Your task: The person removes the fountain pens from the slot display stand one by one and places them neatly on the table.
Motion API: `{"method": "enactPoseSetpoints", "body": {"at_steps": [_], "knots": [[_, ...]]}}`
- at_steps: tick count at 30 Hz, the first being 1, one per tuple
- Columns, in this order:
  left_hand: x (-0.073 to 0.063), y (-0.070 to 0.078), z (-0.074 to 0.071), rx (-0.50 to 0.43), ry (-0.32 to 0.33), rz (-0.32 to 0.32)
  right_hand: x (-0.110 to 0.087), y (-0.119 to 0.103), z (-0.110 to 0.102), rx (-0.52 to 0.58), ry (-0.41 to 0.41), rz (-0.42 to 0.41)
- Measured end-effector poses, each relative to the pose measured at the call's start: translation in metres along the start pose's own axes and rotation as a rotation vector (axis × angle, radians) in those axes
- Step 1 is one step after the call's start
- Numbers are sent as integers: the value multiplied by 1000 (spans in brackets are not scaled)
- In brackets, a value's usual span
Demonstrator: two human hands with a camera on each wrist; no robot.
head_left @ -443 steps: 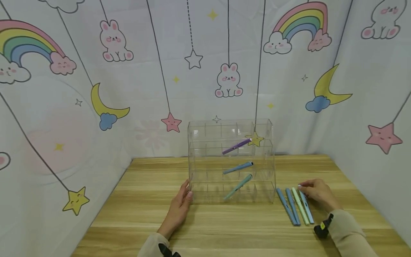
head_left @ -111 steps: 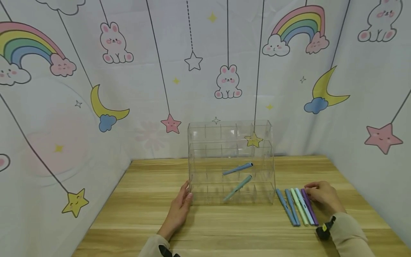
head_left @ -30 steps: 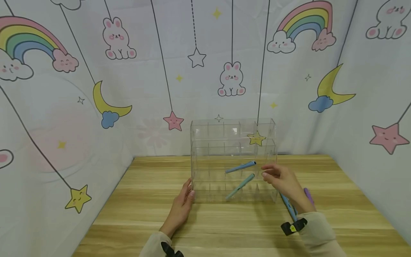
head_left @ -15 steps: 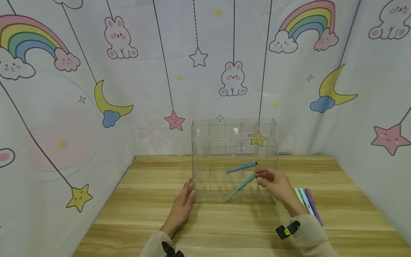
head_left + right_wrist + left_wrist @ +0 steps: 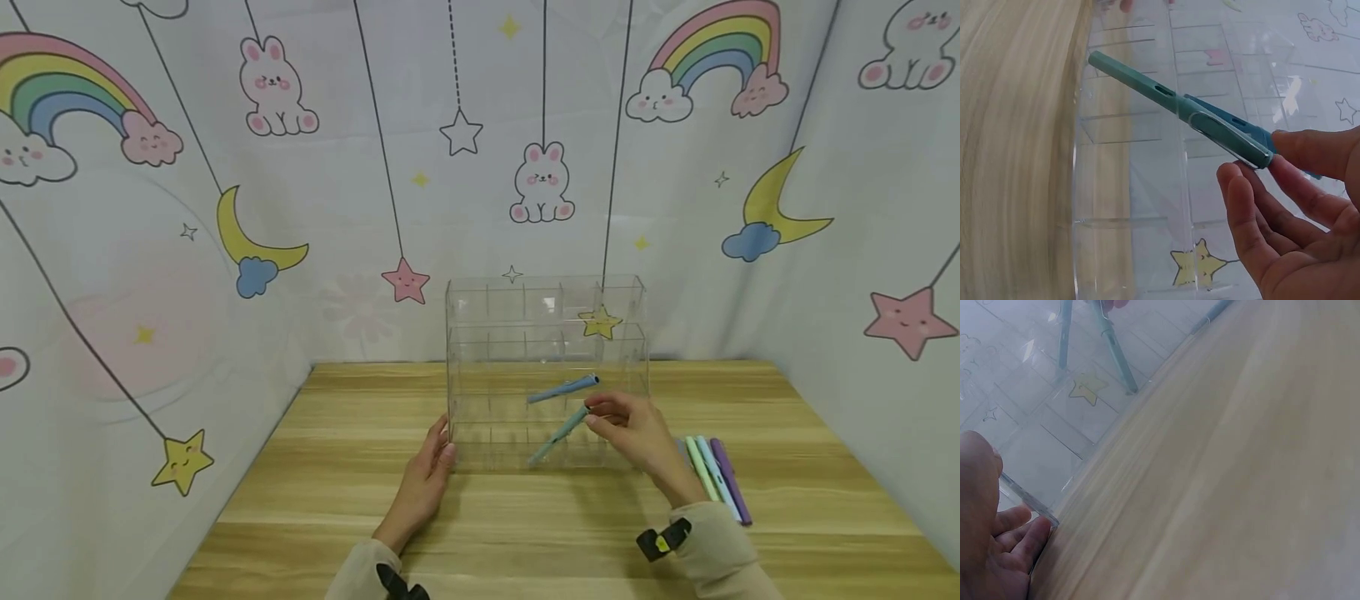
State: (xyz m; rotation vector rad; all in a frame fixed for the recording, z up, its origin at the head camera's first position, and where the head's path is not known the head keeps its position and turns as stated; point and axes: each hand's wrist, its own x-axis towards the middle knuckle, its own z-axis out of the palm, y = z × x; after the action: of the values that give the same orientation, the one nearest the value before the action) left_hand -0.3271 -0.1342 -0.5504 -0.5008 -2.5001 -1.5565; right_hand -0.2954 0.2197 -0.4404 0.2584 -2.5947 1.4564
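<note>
A clear acrylic pen rack (image 5: 468, 335) with small compartments stands on the wooden table. My left hand (image 5: 422, 487) holds its lower left side; in the left wrist view, the panel edge lies between thumb and fingers. At the rack's right, my right hand (image 5: 637, 442) pinches the clip end of a green pen (image 5: 561, 435) with thumb and fingertips. This capped pen slants down to the left, its far end low at the rack's front. Just above it a blue pen (image 5: 562, 389) lies aslant in the rack; the right wrist view shows it partly behind the green pen.
Right of the rack, a pale green pen (image 5: 701, 467), a light blue pen (image 5: 717, 473) and a purple pen (image 5: 731, 482) lie side by side. My right forearm hides other blue pens there. A patterned white curtain (image 5: 360, 208) hangs close behind the table.
The purple pen has gone from the rack to the table row. My right hand has since moved left from that row to the green pen. My left hand keeps its place.
</note>
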Motion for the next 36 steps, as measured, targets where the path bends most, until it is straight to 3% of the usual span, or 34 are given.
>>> {"method": "enactPoseSetpoints", "body": {"at_steps": [8,15,36], "knots": [[-1,0,2,1,-2,-3,-1,1,18,-12,115,-69],[0,0,4,-3,-12,-13,-6,1,26,6,206,-65],[0,0,1,7,2,6,-16,-30,-13,104,249,-81]]}}
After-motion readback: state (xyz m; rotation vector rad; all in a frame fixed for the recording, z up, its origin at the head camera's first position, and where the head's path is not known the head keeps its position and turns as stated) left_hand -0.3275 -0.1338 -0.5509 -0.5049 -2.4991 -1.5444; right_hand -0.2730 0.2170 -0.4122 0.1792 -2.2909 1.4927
